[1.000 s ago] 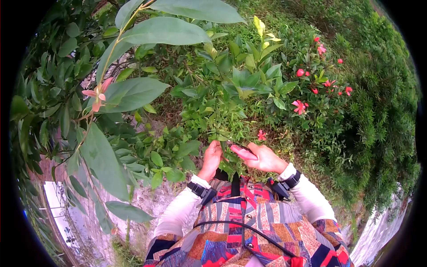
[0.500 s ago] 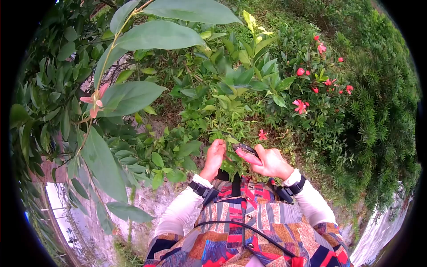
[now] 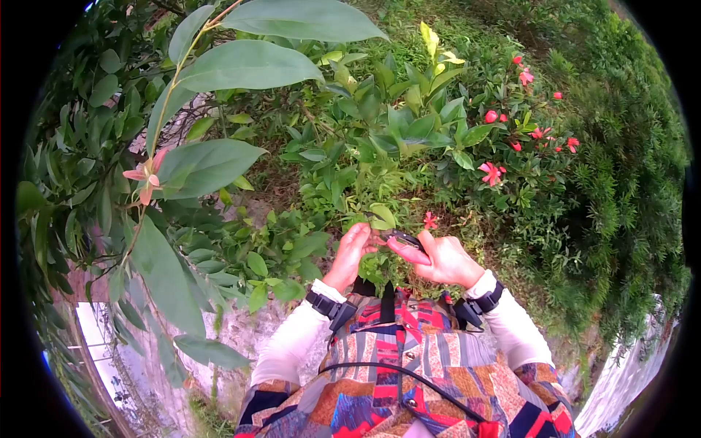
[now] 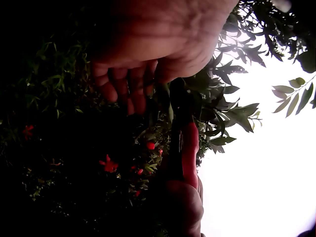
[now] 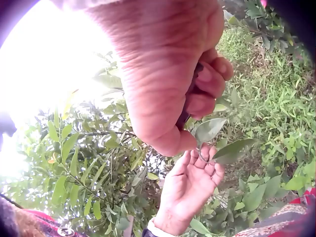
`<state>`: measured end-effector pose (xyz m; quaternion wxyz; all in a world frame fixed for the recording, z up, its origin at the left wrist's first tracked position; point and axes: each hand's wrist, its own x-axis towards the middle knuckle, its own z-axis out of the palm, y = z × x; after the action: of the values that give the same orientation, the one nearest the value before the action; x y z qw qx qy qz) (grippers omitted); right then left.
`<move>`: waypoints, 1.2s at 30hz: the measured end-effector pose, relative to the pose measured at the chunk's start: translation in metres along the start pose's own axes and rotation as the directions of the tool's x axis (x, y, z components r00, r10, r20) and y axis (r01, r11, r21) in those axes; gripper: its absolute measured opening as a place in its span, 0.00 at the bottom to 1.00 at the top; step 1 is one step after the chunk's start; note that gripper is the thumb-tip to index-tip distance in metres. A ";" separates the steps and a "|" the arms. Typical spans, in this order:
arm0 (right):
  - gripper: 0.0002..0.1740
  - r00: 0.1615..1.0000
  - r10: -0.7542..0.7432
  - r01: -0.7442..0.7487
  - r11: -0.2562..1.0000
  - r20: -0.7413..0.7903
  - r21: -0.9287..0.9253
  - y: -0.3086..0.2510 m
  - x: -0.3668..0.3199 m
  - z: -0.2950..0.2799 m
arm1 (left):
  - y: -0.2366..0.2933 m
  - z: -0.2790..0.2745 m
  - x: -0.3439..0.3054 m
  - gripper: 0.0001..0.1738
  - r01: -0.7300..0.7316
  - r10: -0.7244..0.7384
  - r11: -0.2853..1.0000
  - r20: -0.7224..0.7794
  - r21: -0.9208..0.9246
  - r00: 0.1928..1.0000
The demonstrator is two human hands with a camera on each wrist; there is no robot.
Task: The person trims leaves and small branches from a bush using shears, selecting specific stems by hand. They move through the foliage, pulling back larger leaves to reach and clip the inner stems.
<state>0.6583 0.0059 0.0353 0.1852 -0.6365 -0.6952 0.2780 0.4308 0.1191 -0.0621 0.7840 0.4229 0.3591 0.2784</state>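
Observation:
The right hand (image 3: 449, 261) grips dark-bladed pruning shears with a pink-red handle (image 3: 407, 250); in the left wrist view that handle (image 4: 190, 153) looks red. Facing the shears, the left hand (image 3: 349, 255) is held palm up with its fingers loosely bent. In the right wrist view, two leaves, one of them broad (image 5: 210, 129), lie at the left hand's (image 5: 185, 192) fingertips; whether the fingers pinch their stem cannot be told. A light green leaf (image 3: 382, 216) stands just above the blades in the head view. The right hand (image 5: 168, 74) hides most of the shears in its own wrist view.
A large-leaved branch (image 3: 248, 64) hangs close to the head camera at the left. A shrub with red flowers (image 3: 492, 174) grows to the right, beside dense feathery foliage (image 3: 621, 175). Leafy twigs (image 3: 255, 263) stand left of the hands, above pale ground.
The shears and right hand have shifted slightly right and back from the left hand. A light green leaf now shows more fully above the blades. The near branch has drifted left and down in view.

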 end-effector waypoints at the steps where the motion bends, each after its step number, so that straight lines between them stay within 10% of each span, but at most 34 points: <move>1: 0.20 1.000 0.001 -0.001 1.000 -0.002 0.002 0.000 0.002 0.000 | 0.002 0.001 0.002 0.13 0.001 -0.001 1.000 0.001 0.002 1.000; 9: 0.21 0.999 0.030 -0.029 0.999 0.022 -0.024 0.008 -0.001 0.009 | 0.014 -0.001 0.005 0.31 0.315 -0.310 0.930 0.056 -0.187 0.949; 13: 0.22 0.999 0.035 -0.034 0.999 0.034 -0.016 0.010 -0.001 0.011 | 0.020 0.007 0.008 0.34 0.225 -0.217 0.931 0.057 -0.286 0.974; 18: 0.21 0.995 0.083 -0.087 0.994 0.059 0.068 0.008 0.003 0.014 | 0.009 0.011 0.012 0.25 0.066 -0.015 0.956 0.178 -0.284 0.984; 36: 0.22 0.981 0.161 -0.170 0.982 0.104 0.082 0.015 0.004 0.025 | 0.001 0.007 0.015 0.10 0.096 -0.120 0.964 -0.081 -0.246 0.990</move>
<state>0.6543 0.0061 0.0056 0.1560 -0.6689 -0.6346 0.3542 0.4451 0.1278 -0.0639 0.8257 0.2903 0.3819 0.2967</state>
